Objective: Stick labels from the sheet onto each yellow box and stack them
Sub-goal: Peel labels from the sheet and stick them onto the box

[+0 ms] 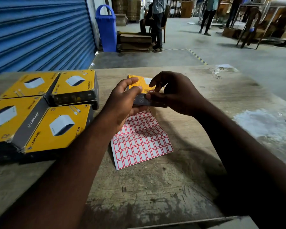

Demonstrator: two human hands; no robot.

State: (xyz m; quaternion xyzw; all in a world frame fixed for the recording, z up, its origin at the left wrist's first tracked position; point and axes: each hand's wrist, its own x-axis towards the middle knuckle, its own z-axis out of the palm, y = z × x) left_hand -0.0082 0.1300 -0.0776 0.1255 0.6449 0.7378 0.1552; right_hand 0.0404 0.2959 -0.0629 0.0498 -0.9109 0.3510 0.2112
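Note:
My left hand (122, 103) grips a yellow box (139, 83) by its left side and grey front edge, holding it tilted above the table. My right hand (175, 95) is on the box's right part, with fingertips pressing a small red-bordered label (151, 91) onto its yellow face. The label sheet (140, 141), white with a grid of red-framed stickers, lies flat on the table just below the hands. Several more yellow boxes (45, 109) with a white charger picture sit grouped at the left, in two layers.
The worn wooden table (205, 129) has a white patch at its right. Behind it are a blue roller shutter (40, 30), a blue bin (106, 25), stacked cartons, chairs and several standing people on the concrete floor.

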